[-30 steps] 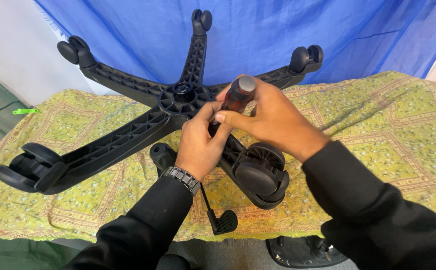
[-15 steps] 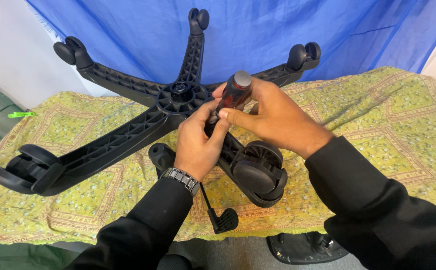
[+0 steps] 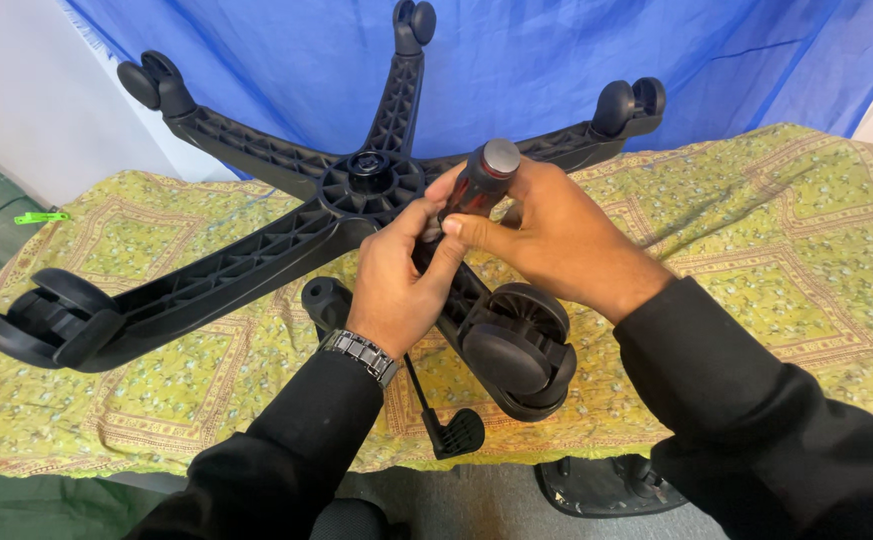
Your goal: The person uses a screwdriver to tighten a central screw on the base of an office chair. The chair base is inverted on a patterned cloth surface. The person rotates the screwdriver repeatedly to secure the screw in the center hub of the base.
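Both hands meet over the middle of the scene, closed together on one tool. The right hand [image 3: 556, 235] wraps a dark reddish handle with a grey end cap [image 3: 483, 175], its thumb and fingers pinched around the lower part of the grip. The left hand [image 3: 401, 280] closes from below, fingertips pressed against the same handle and against the right thumb; a metal-link wristwatch [image 3: 360, 352] sits on that wrist. The tool's tip is hidden behind the fingers, so what it touches cannot be told.

Directly under the hands lies a black five-armed chair base [image 3: 371, 185], upside down on the worktop [image 3: 776, 230], its ribbed underside facing up. One arm runs toward the person beneath the hands and ends in a black twin-wheel caster [image 3: 516, 350] just below the right wrist. Other casters sit at the arm ends: far left of the hands [image 3: 51, 320], and three beyond them at the back.

Below the left wrist a black lever [image 3: 446, 425] hangs at the worktop's front edge. A yellow-green patterned cloth covers the worktop; blue fabric [image 3: 556, 50] hangs behind. A small green tag [image 3: 39, 217] lies far left.
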